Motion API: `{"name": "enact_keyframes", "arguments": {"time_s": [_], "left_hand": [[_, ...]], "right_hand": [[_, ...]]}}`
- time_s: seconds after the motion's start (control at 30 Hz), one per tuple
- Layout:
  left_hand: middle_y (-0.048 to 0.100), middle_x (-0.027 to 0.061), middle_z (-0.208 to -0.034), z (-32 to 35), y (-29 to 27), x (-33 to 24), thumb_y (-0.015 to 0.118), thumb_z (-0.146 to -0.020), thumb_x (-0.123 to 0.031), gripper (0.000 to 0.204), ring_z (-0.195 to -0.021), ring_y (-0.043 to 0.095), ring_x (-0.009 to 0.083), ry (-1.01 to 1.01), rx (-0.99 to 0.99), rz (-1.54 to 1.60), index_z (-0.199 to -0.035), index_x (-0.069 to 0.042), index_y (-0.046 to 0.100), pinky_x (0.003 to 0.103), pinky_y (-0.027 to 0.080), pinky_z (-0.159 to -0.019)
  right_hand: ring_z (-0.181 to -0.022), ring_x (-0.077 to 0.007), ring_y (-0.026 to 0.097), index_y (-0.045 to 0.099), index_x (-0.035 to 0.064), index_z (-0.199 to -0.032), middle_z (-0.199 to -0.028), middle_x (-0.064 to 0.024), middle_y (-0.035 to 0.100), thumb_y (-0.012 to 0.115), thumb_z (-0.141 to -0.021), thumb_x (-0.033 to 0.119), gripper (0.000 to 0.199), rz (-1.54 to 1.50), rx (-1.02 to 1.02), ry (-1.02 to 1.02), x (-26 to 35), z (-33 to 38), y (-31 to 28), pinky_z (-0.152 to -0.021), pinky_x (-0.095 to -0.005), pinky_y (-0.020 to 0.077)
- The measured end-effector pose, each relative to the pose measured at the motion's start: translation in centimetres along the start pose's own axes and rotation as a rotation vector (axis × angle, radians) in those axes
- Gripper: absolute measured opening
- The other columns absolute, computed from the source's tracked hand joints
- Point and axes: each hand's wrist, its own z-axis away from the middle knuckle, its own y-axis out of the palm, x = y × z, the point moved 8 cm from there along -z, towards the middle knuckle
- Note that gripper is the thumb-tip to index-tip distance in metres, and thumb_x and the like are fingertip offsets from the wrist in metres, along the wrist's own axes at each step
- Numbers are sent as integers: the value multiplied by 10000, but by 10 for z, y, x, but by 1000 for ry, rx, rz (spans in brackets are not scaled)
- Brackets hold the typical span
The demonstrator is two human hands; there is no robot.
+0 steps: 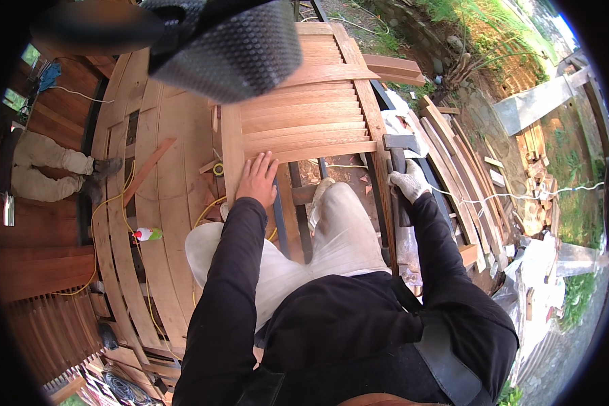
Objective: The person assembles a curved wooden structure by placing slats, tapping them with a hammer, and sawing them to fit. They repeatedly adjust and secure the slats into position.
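Head view: left hand (257, 179) pressed flat, fingers spread, on wooden slats (304, 122); gloved right hand (410, 183) gripped hammer (398, 169).

1. Between the left hand (257, 179) and the gloved right hand (410, 181), the deck frame lies open; dark joists (298, 203) and the person's knee fill that gap.
2. The far edge is closed by laid slats (304, 115).
3. The right edge is crowded by loose boards (467, 176).
4. The left planks (162, 203) carry a yellow cord (118, 203), a bottle (149, 234) and a tape roll (218, 169).
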Motion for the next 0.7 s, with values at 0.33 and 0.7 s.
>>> {"name": "enact_keyframes", "arguments": {"time_s": [0.33, 0.7], "left_hand": [[319, 98, -1696, 4, -11, 42, 738, -834, -331, 878, -1596, 236, 310, -529, -85, 20, -1599, -87, 385, 706, 261, -1211], [354, 94, -1666, 4, -21, 36, 739, -812, -367, 873, -1580, 251, 326, -514, -49, 7, -1579, -98, 419, 690, 288, -1189]], "right_hand": [[-1078, -415, 718, 635, 19, -1292, -1109, -263, 732, 811, -774, 256, 596, 813, 214, -598, 118, -58, 112, -918, -466, 565], [-1269, -354, 624, 692, 132, -1323, -1307, -139, 705, 760, -748, 286, 598, 989, 290, -835, 188, -148, 229, -1082, -469, 492]]}}
